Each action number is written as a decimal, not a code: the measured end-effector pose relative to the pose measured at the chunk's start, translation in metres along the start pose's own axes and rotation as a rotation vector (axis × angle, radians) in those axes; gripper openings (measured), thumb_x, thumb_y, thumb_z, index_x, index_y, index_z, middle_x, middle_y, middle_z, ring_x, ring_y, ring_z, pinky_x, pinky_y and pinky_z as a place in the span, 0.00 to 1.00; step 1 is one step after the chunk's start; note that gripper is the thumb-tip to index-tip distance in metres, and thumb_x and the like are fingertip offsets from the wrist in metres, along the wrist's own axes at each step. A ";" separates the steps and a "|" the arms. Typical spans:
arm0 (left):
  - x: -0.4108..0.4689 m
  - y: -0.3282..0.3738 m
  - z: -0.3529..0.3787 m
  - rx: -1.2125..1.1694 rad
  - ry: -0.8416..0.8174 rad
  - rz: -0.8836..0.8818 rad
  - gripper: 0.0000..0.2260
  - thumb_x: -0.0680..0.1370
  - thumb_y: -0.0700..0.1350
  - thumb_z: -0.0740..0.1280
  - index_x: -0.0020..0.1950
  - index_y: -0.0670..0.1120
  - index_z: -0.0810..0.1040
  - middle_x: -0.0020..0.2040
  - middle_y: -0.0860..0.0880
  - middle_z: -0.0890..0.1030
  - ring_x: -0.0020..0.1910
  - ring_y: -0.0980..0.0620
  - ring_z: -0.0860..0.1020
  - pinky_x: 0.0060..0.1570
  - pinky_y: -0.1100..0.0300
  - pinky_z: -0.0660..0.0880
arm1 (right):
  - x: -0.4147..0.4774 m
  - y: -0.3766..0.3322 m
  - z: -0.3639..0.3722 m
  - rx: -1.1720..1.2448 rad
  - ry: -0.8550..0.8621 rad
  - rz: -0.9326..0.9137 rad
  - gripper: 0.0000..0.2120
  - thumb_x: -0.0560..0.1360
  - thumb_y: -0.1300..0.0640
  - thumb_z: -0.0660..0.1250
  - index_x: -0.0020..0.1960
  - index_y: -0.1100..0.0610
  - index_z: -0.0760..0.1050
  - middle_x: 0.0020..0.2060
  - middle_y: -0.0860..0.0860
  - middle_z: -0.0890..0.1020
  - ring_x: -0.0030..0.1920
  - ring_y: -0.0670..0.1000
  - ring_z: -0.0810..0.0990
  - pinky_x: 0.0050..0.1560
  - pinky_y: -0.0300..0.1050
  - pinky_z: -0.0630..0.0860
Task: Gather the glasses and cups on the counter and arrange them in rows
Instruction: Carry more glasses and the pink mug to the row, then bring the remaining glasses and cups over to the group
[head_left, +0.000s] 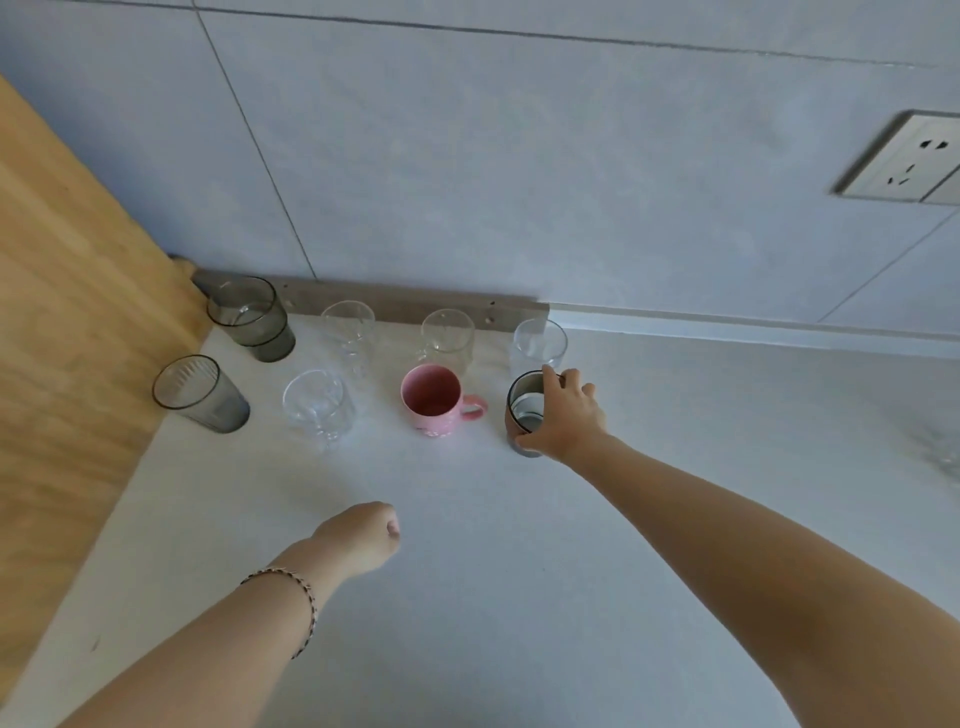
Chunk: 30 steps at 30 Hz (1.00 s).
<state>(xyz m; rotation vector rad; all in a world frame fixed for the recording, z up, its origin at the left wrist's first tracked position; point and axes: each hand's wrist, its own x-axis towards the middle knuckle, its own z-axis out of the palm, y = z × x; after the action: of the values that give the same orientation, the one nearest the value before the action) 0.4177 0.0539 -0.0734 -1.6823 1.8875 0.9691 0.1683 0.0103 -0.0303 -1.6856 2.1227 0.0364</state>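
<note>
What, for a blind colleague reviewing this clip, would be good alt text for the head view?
The right hand grips a dark cup at the right end of a front row on a white counter, beside a pink mug, a clear glass and a grey glass. Four more glasses stand behind; the left hand is curled, holding nothing.

No readable text, label or number on any cup or surface.

I get soft, even, slightly bluish light with only faint shadows on the desk (519, 597). The wide lens bends the wall's tile seams (251, 135), and the socket (904, 161) at the right edge smears. The clear glasses (317, 405) nearly vanish against the pale surface.
</note>
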 end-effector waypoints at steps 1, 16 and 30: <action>0.002 0.002 -0.002 -0.004 -0.005 0.008 0.06 0.77 0.42 0.56 0.43 0.50 0.68 0.46 0.50 0.73 0.44 0.48 0.70 0.47 0.59 0.68 | 0.000 0.000 0.001 0.002 0.007 0.000 0.46 0.68 0.42 0.71 0.76 0.56 0.50 0.68 0.56 0.64 0.66 0.59 0.66 0.61 0.50 0.72; -0.001 0.136 0.010 0.222 -0.074 0.264 0.04 0.79 0.44 0.57 0.46 0.49 0.69 0.51 0.49 0.76 0.53 0.47 0.75 0.55 0.56 0.72 | -0.095 0.155 0.004 0.057 -0.407 0.262 0.23 0.76 0.50 0.63 0.69 0.54 0.67 0.68 0.50 0.71 0.67 0.53 0.71 0.65 0.48 0.70; -0.063 0.460 0.150 0.517 -0.116 0.602 0.05 0.78 0.45 0.57 0.49 0.51 0.72 0.61 0.48 0.77 0.61 0.47 0.75 0.61 0.55 0.72 | -0.304 0.480 -0.030 0.293 -0.097 0.633 0.15 0.77 0.52 0.61 0.63 0.53 0.73 0.59 0.51 0.78 0.60 0.53 0.77 0.58 0.44 0.73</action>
<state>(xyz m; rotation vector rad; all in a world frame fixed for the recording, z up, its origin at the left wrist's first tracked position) -0.0406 0.2156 -0.0290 -0.7624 2.3517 0.6625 -0.2376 0.4086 -0.0133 -0.7934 2.3601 -0.0054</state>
